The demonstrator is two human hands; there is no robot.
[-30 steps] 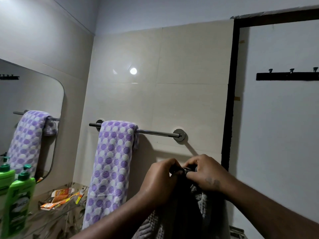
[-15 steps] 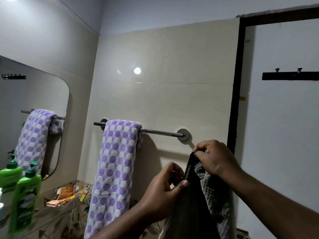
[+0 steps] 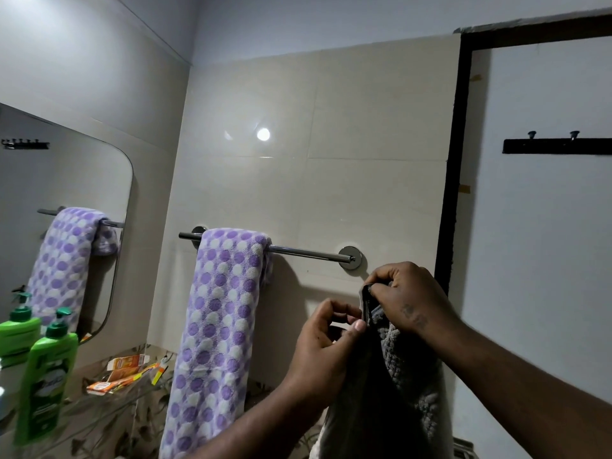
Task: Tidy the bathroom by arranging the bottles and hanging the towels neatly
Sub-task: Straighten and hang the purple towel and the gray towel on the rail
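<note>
My right hand (image 3: 410,299) pinches the top corner of the grey towel (image 3: 397,376), just below the right end of the towel bar (image 3: 304,251) and not yet over it; my left hand (image 3: 324,339) has its fingers curled, thumb nipping the same folded edge a little lower; neither hand is spread wide. The towel hangs from those two grips and runs down past the bottom of the view; it looks thick, knobbly and soft, so I judge it limp and fairly heavy for cloth, likelier to sag and bunch than to hold a line; neither slippery nor fragile. The best hold, I think, is along the top hem, one hand at each corner, so it drapes flat over the bare right half of the bar. The purple dotted towel (image 3: 218,319) covers the bar's left end; a green bottle (image 3: 46,379) stands at the left end of the glass shelf (image 3: 99,402).
</note>
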